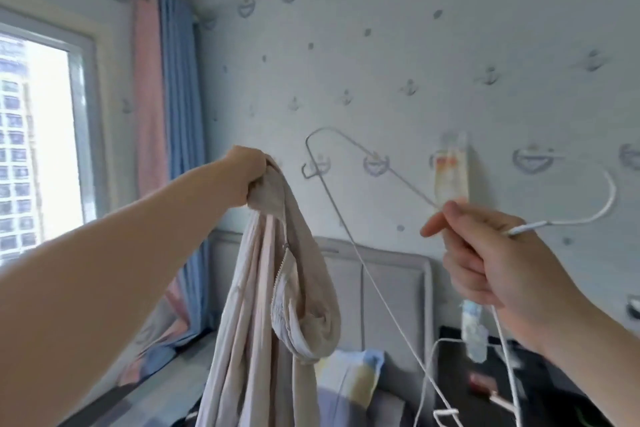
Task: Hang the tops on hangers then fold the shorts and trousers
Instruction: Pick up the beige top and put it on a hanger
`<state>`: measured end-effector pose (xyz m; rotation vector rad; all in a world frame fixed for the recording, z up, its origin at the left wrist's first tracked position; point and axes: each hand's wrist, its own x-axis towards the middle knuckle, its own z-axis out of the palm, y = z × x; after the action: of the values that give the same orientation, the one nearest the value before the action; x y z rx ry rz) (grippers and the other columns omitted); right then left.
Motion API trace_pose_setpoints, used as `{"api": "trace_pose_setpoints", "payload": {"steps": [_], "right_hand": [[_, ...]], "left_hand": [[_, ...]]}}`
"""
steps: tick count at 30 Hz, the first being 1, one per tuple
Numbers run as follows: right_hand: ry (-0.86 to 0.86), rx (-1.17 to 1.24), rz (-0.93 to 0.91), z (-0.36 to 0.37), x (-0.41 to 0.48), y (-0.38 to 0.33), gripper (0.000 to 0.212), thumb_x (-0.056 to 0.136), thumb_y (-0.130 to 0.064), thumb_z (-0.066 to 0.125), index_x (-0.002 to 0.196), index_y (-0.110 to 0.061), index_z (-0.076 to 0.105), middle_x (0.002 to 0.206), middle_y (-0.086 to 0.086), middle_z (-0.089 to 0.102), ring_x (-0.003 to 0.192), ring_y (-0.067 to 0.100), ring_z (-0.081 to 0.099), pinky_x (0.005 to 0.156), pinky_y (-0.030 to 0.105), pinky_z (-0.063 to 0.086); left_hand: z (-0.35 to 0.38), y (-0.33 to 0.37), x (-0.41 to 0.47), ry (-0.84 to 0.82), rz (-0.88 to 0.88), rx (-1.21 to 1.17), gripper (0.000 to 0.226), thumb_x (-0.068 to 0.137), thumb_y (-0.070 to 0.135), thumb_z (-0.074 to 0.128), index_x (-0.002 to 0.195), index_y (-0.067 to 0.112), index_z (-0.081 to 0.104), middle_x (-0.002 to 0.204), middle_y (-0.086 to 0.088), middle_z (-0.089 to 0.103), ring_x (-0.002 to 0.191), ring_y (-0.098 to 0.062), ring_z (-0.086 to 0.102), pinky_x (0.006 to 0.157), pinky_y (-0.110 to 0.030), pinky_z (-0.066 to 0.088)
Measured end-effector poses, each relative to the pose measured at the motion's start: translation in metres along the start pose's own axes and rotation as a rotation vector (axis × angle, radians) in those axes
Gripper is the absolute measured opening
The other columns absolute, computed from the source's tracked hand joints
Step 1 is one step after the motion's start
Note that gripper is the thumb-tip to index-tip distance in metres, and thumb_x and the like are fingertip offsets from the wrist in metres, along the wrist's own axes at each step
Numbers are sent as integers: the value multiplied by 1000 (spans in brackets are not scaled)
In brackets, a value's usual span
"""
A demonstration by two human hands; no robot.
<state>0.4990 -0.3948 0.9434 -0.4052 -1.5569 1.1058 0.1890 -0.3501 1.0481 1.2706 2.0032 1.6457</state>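
My left hand [247, 172] is raised in front of the wall and grips a beige zip-up top [263, 305] by its upper edge. The top hangs down limp, its hood drooping on the right side and the zipper showing. My right hand [485, 253] holds a thin white wire hanger [332, 204] near its neck. The hanger's hook curves up to the right of my hand and one shoulder loops up to the left, close to the top without entering it. More white hanger wire [436, 378] dangles below my right hand.
A grey padded headboard [384, 288] stands against the patterned wall. A bed with a colourful pillow [349, 378] lies below. A dark nightstand [491, 374] is at the lower right. Pink and blue curtains [166, 107] and a window [34, 149] fill the left.
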Motion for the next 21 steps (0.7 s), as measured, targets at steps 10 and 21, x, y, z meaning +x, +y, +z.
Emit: {"api": "trace_pose_setpoints", "payload": {"steps": [10,21], "right_hand": [[-100,-31,393,121,-95,210,40,81,-48,61,82,-11,75,45,3,24,37,11,20,42,17,18],[-94,-349,608,207,-176,302,33,101,-26,56,72,-26,71,42,-8,36,41,6,34,45,16,24]], "left_hand": [[-54,-257,-5,-338,-150,423,4,94,13,62,94,17,63,96,-7,61,86,-22,56,73,-29,46],[-38,-407,-95,-431,-232,175,17,90,18,56,80,25,69,52,11,57,41,-8,44,40,-17,34]]}}
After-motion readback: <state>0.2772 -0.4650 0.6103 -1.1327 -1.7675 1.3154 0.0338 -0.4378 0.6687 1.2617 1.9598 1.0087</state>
